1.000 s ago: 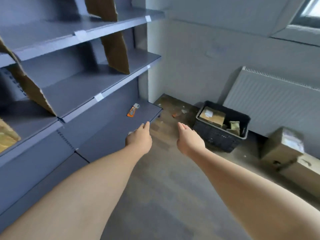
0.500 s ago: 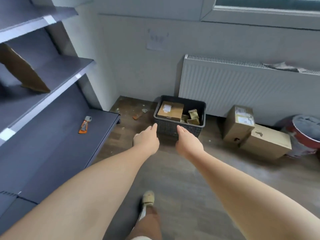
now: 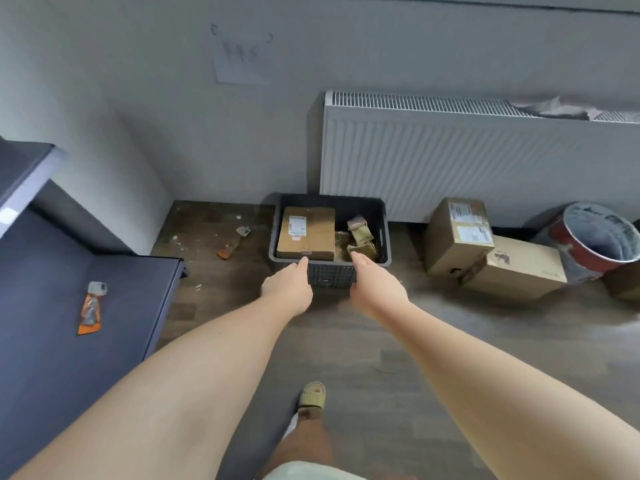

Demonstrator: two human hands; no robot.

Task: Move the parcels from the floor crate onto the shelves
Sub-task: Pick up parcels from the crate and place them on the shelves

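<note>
A dark plastic crate (image 3: 383, 233) stands on the floor against the wall, under the radiator. Inside lies a flat brown cardboard parcel (image 3: 306, 233) with a white label, and beside it several small tan padded parcels (image 3: 360, 239). Both my arms stretch forward toward the crate. My left hand (image 3: 289, 285) and my right hand (image 3: 375, 287) hover in front of its near wall with fingers straight, holding nothing. The dark grey bottom shelf (image 3: 52, 341) runs along the left, with the edge of a higher shelf (image 3: 20, 174) above it.
An orange utility knife (image 3: 91, 308) lies on the bottom shelf. Two cardboard boxes (image 3: 485, 251) and a red bucket (image 3: 595, 240) sit on the floor right of the crate. Scraps (image 3: 232, 244) litter the floor at the corner. My sandalled foot (image 3: 311, 398) steps forward.
The view has swung right from the shelves to the crate, and I have come closer to it. Both hands stay empty and extended, now near the crate's front.
</note>
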